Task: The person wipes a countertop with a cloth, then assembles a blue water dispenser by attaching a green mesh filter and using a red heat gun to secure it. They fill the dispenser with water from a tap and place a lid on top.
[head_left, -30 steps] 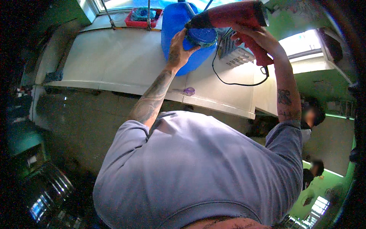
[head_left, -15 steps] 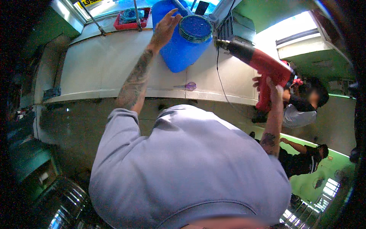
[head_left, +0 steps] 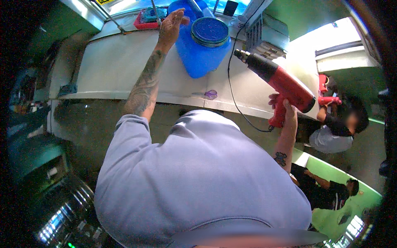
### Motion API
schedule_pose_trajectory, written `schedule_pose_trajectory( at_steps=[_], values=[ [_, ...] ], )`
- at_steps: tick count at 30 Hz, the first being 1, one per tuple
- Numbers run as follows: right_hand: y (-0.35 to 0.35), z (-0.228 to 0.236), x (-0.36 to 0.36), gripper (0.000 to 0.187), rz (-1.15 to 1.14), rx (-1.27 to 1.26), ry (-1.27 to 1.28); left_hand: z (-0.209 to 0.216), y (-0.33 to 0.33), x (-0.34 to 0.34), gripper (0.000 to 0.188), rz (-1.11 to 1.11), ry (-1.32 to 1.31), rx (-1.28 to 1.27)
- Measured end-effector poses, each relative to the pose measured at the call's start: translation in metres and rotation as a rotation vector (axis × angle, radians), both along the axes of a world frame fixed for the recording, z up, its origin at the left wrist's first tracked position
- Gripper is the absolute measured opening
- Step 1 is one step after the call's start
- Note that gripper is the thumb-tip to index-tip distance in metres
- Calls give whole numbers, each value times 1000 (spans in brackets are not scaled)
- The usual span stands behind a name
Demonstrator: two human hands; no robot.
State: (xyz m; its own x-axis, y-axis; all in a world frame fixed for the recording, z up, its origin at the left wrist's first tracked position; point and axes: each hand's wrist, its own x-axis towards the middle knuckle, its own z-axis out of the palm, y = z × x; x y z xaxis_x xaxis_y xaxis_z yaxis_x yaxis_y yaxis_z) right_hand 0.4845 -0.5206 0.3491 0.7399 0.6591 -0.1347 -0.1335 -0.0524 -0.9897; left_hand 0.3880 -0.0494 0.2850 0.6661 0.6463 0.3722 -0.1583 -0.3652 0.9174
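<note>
My right hand is wrapped round the grip of a red and black heat gun. The metal nozzle points up and left, a short gap from a blue plastic drum on the white counter. A round dark blue lid with a rim ring faces me on the drum. At the drum's upper left side hovers my left hand, fingers apart and holding nothing; whether a fingertip touches the drum I cannot tell. Purple-handled scissors lie near the counter's front edge.
The gun's black cord loops over the counter edge. Behind stand a red tray with something bluish inside, a phone and a grey slatted box. At right, a person handles a red tool; another person stands farther off.
The heat gun has come down and a little closer to me, still in my right hand. My left hand has shifted slightly left. The view has turned a little.
</note>
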Motion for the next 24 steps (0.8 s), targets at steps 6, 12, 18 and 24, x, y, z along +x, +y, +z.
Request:
schedule_pose_trajectory(
  at_steps=[6,12,18,24],
  values=[
    [-8,-7,57,67,214,-65,-10,6,-25,-11,59,25,-100,1],
    [-7,-20,97,53,389,-58,-16,7,-52,-28,61,62,-35,104],
    [-5,-26,109,51,421,-35,-29,19,-79,-45,65,163,16,17],
    [0,-23,110,52,409,15,-71,-3,-117,-32,93,295,80,168]
  ],
)
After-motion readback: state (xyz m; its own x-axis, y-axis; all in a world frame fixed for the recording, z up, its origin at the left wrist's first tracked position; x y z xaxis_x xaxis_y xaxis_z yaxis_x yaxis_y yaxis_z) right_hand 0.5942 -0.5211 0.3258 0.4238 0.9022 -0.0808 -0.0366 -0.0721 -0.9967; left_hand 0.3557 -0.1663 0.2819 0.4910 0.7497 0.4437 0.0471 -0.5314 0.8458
